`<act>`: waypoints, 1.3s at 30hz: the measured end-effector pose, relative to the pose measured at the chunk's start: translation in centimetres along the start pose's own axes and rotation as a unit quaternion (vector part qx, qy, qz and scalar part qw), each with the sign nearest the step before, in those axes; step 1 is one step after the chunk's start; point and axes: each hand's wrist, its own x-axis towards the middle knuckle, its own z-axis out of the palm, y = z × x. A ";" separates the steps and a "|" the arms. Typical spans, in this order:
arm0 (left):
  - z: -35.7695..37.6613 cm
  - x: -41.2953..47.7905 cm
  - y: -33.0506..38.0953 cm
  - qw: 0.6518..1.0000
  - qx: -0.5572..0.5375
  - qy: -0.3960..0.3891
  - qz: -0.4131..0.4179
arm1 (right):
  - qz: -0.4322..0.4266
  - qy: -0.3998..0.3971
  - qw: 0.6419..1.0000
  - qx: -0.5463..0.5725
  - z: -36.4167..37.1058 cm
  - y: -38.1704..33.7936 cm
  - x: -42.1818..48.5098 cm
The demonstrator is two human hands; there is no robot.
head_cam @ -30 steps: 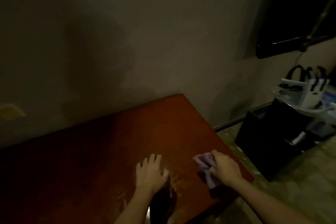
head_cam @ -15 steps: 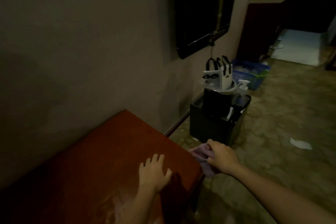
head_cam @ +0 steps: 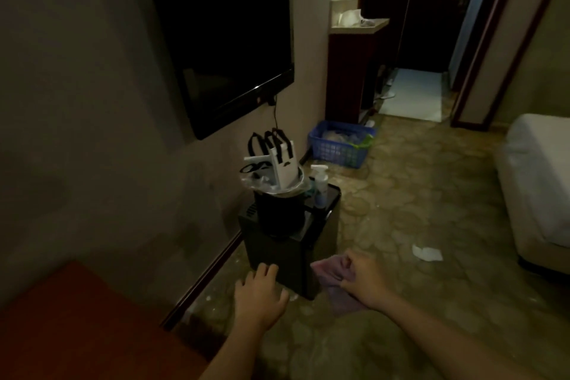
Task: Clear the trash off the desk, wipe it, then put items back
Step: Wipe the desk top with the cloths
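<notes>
The reddish-brown desk [head_cam: 77, 327] fills the lower left corner, its top bare. My left hand [head_cam: 260, 296] hovers off the desk's right end with fingers spread and holds nothing. My right hand [head_cam: 364, 279] grips a crumpled purple cloth [head_cam: 334, 285] in the air over the floor. Ahead stands a black box [head_cam: 290, 241] carrying a black bin [head_cam: 279, 213] lined with plastic and stuffed with white paper bags [head_cam: 279, 160], plus a spray bottle [head_cam: 320, 187].
A dark TV [head_cam: 228, 40] hangs on the wall. A blue basket [head_cam: 339, 148] sits on the floor by a wooden cabinet [head_cam: 348, 68]. A white paper scrap [head_cam: 427, 253] lies on the floor. A white bed [head_cam: 536, 182] stands at the right.
The view swung right, away from the desk toward the room. Both hands left the desk top; the right hand carried the cloth off the desk's edge.
</notes>
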 end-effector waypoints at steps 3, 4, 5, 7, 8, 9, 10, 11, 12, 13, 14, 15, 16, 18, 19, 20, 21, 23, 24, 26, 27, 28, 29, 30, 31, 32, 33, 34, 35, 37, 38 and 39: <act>0.1 3.6 4.0 1.000 0.007 0.006 0.017 | 0.032 0.000 0.999 0.003 -3.0 4.3 2.9; 0.1 4.6 5.1 1.000 0.010 0.000 0.019 | 0.046 0.001 0.999 0.003 -3.9 5.2 3.6; 0.2 5.7 6.1 1.000 0.011 -0.007 0.020 | 0.060 0.004 0.998 0.004 -4.6 6.3 4.3; 0.4 8.2 7.8 1.000 0.013 -0.009 0.022 | 0.073 0.007 0.997 0.015 -6.1 7.7 5.8; 0.6 9.5 8.7 1.000 0.014 -0.010 0.026 | 0.078 0.010 0.997 0.025 -6.9 8.4 6.7; 0.7 11.0 9.6 0.999 0.019 -0.015 0.033 | 0.081 0.013 0.996 0.032 -7.6 9.1 7.7; 1.0 12.4 10.4 0.999 0.027 -0.026 0.040 | 0.082 0.014 0.996 0.033 -8.2 9.9 8.6; 1.4 13.5 11.2 0.998 0.037 -0.038 0.044 | 0.089 0.012 0.995 0.033 -8.6 10.9 9.4; 2.1 15.6 12.4 0.996 0.047 -0.053 0.049 | 0.099 0.012 0.994 0.033 -9.0 12.6 11.0; 2.3 16.7 13.0 0.995 0.055 -0.064 0.052 | 0.105 0.007 0.994 0.030 -9.3 13.2 11.6; 2.2 17.4 13.3 0.995 0.058 -0.067 0.053 | 0.113 0.000 0.993 0.034 -9.6 13.4 12.0; 2.3 19.3 14.0 0.995 0.051 -0.067 0.054 | 0.117 0.002 0.992 0.038 -10.1 14.3 13.2; 2.7 21.8 14.9 0.995 0.047 -0.064 0.056 | 0.119 0.007 0.992 0.037 -10.7 15.5 15.0; 2.7 26.8 16.9 0.996 0.039 -0.059 0.058 | 0.122 0.018 0.992 0.023 -12.4 17.5 18.6; 2.7 29.3 18.0 0.996 0.035 -0.063 0.061 | 0.125 0.022 0.992 0.017 -13.5 18.5 20.3; 2.7 31.4 19.0 0.995 0.034 -0.072 0.065 | 0.127 0.019 0.992 0.005 -14.5 19.5 21.9; 2.7 33.4 20.0 0.994 0.030 -0.080 0.067 | 0.128 0.014 0.992 -0.008 -15.4 20.5 23.5; 2.6 37.1 21.3 0.994 0.031 -0.078 0.074 | 0.135 0.004 0.990 -0.034 -16.8 21.9 26.6; 2.4 39.1 22.0 0.994 0.035 -0.074 0.076 | 0.136 -0.004 0.990 -0.045 -17.4 22.7 28.5; 2.1 42.4 23.0 0.994 0.039 -0.069 0.073 | 0.141 -0.027 0.988 -0.058 -18.5 24.3 31.9; 2.2 43.6 23.4 0.994 0.041 -0.074 0.071 | 0.147 -0.035 0.986 -0.065 -19.0 25.2 33.5; 2.2 44.8 23.7 0.994 0.042 -0.082 0.066 | 0.150 -0.040 0.985 -0.070 -19.3 26.0 35.1; 2.3 45.9 23.9 0.994 0.044 -0.083 0.058 | 0.147 -0.047 0.985 -0.071 -19.6 26.7 36.7; 2.5 47.2 24.2 0.995 0.045 -0.080 0.048 | 0.140 -0.059 0.986 -0.068 -19.9 27.4 38.5; 2.6 48.6 24.5 0.995 0.048 -0.079 0.037 | 0.127 -0.072 0.987 -0.062 -20.2 27.9 40.4; 2.6 49.9 24.9 0.995 0.050 -0.078 0.027 | 0.115 -0.086 0.988 -0.055 -20.5 28.6 42.2; 2.9 51.5 25.6 0.996 0.046 -0.074 0.015 | 0.092 -0.097 0.990 -0.051 -21.0 29.4 44.6; 2.9 52.4 26.0 0.996 0.042 -0.075 0.009 | 0.079 -0.110 0.990 -0.046 -21.4 29.6 46.0; 3.0 53.4 26.8 0.997 0.034 -0.075 -0.008 | 0.064 -0.132 0.988 -0.040 -22.0 29.9 47.7; 3.4 55.8 28.8 0.996 0.018 -0.066 -0.059 | 0.032 -0.180 0.982 -0.038 -23.4 30.9 51.5; 3.4 56.9 29.9 0.995 0.006 -0.054 -0.083 | 0.023 -0.199 0.979 -0.031 -24.2 31.7 53.3; 3.3 57.9 31.0 0.994 -0.001 -0.044 -0.103 | 0.011 -0.211 0.977 -0.023 -24.8 32.5 55.0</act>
